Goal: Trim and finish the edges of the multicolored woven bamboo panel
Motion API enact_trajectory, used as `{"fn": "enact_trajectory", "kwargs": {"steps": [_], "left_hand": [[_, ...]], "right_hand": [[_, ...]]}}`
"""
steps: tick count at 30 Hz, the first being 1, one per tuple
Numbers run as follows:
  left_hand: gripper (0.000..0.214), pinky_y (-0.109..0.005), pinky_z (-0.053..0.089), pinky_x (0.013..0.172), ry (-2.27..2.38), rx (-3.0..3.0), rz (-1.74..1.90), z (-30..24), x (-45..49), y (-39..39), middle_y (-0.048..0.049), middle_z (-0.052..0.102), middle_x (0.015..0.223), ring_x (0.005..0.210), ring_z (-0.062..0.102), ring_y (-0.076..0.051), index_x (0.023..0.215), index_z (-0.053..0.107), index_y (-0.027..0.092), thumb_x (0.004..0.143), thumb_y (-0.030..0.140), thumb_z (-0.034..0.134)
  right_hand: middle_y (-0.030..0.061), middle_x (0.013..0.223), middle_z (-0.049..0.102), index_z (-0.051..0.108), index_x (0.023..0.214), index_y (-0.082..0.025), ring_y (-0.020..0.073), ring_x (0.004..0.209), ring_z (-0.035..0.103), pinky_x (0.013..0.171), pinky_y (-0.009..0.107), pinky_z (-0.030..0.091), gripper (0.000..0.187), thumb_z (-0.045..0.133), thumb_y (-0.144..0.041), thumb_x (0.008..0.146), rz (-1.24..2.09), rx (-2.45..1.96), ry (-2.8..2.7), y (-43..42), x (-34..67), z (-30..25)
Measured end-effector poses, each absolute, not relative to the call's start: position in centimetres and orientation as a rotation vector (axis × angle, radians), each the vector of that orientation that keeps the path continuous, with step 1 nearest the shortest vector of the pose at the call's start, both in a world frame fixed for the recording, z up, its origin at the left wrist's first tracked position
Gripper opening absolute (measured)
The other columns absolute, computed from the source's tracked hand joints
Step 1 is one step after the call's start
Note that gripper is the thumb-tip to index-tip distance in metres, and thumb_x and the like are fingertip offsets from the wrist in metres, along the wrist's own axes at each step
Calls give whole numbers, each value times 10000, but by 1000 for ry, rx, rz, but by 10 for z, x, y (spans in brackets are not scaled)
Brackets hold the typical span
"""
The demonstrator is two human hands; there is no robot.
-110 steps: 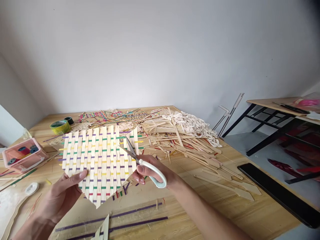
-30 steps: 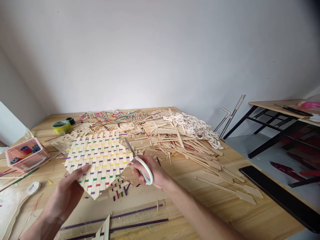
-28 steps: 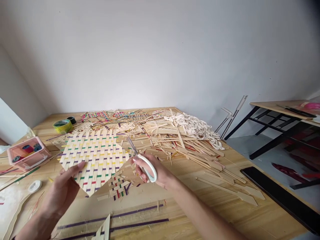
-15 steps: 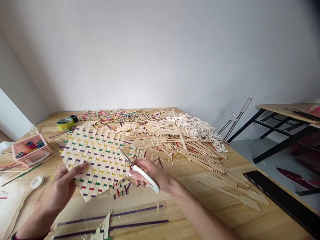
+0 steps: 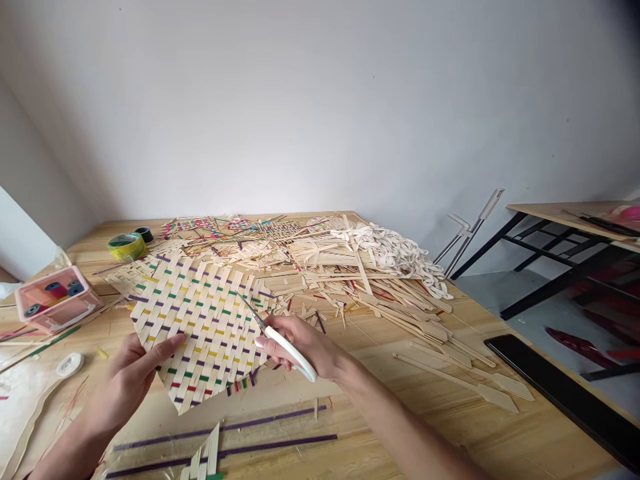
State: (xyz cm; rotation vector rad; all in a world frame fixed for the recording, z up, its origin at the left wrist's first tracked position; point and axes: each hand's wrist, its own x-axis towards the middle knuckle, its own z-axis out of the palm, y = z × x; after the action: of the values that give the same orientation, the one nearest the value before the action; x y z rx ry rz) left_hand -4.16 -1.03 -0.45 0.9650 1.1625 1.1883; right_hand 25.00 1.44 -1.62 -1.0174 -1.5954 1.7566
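A woven panel [image 5: 210, 327] of pale flat strips, crossed by purple, green, yellow and red ones, is tilted above the table. My left hand [image 5: 137, 373] grips its left lower edge, thumb on top and fingers underneath. White-handled scissors [image 5: 287, 350] are in my right hand [image 5: 300, 343], closed round the handles. Their metal blades reach over the right part of the panel, pointing up and left; I cannot tell whether they touch a strip. Small woven offcuts [image 5: 240, 385] show below the panel's right lower edge.
A pink box [image 5: 60, 307] with thread spools, yellow tape [image 5: 126, 247] and a white roll [image 5: 70, 363] lie left. Loose strips [image 5: 320, 253] and a heap of white cord [image 5: 395, 253] cover the back. Flat wooden sticks [image 5: 470, 387] and a black phone-like slab [image 5: 555, 393] lie right.
The woven panel and my left hand have shifted slightly right and down. The panel now covers more of the offcuts. My right hand with the scissors has stayed nearly in place.
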Motion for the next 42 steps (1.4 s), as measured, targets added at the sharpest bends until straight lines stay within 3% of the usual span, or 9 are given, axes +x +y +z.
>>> {"fn": "enact_trajectory", "kwargs": {"steps": [4, 8, 15, 25, 37, 42], "left_hand": [[257, -337, 674, 706, 1168, 990, 1172, -5, -42, -10, -112, 861, 953, 923, 808, -376, 808, 857, 181, 688, 396, 930], [251, -329, 668, 664, 1162, 992, 1187, -3, -39, -10, -92, 861, 906, 810, 809, -334, 767, 855, 192, 670, 408, 941], [260, -376, 679, 791, 1154, 1014, 1223, -3, -36, -10, -73, 861, 969, 1056, 778, -393, 845, 860, 190, 695, 392, 926], [289, -322, 666, 764, 1144, 1004, 1218, -9, -39, -8, -85, 859, 993, 1043, 781, -360, 857, 862, 181, 693, 406, 938], [261, -289, 665, 745, 1154, 988, 1220, -6, -38, -8, -80, 860, 934, 982, 795, -340, 759, 848, 184, 664, 402, 954], [298, -327, 678, 747, 1164, 975, 1226, -4, -37, -7, -83, 860, 974, 1027, 784, -364, 835, 864, 179, 662, 406, 952]], "right_hand": [[-33, 686, 589, 615, 897, -176, 96, 583, 527, 519, 205, 383, 492, 806, -622, 818, 1699, -1001, -1640, 14, 253, -17], [-33, 669, 587, 626, 872, -180, 95, 552, 505, 512, 216, 370, 433, 757, -593, 887, 1611, -1007, -1775, 15, 257, -17], [-29, 674, 544, 623, 833, -179, 106, 565, 504, 502, 219, 371, 450, 738, -609, 899, 1472, -1017, -1813, 14, 254, -14], [-22, 667, 534, 627, 799, -184, 117, 577, 519, 519, 221, 408, 461, 710, -623, 912, 1429, -1039, -1825, 13, 254, -13], [-28, 619, 527, 606, 753, -185, 104, 523, 468, 460, 222, 326, 484, 727, -631, 894, 1392, -1089, -1824, 12, 252, -12], [-26, 602, 546, 595, 731, -187, 97, 494, 457, 443, 219, 304, 506, 728, -651, 881, 1360, -1102, -1844, 11, 252, -8]]}}
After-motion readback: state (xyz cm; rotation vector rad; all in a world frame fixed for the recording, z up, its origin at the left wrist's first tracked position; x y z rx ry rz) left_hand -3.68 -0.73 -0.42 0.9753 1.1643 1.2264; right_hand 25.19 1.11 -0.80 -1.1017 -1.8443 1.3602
